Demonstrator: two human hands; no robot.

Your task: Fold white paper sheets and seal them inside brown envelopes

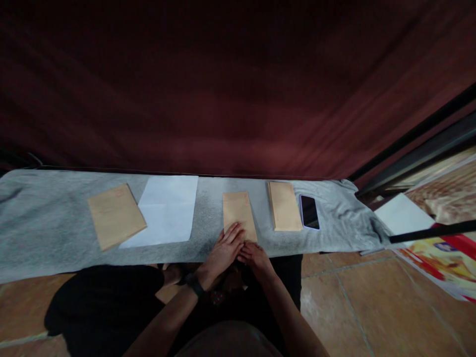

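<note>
A brown paper envelope [238, 206] with a small red mark at its far right corner lies on the grey cloth in front of me. My left hand [223, 249] rests on its near part, fingers stretched out flat. At the near edge of the same envelope, my right hand [256, 256] has its fingers bent and drawn together on the paper, close to the left fingertips. What lies beneath the fingers is hidden. Just right of it is a stack of brown envelopes [285, 207]. To the left, another brown envelope [117, 216] overlaps white sheets of paper [169, 210].
A phone [310, 212] with a dark screen lies right of the stack. Grey cloth [345, 218] covers the narrow surface, and a dark red panel [223, 99] rises behind. At right are a black metal frame [431, 232], a white sheet [404, 214] and a colourful printed package [442, 260].
</note>
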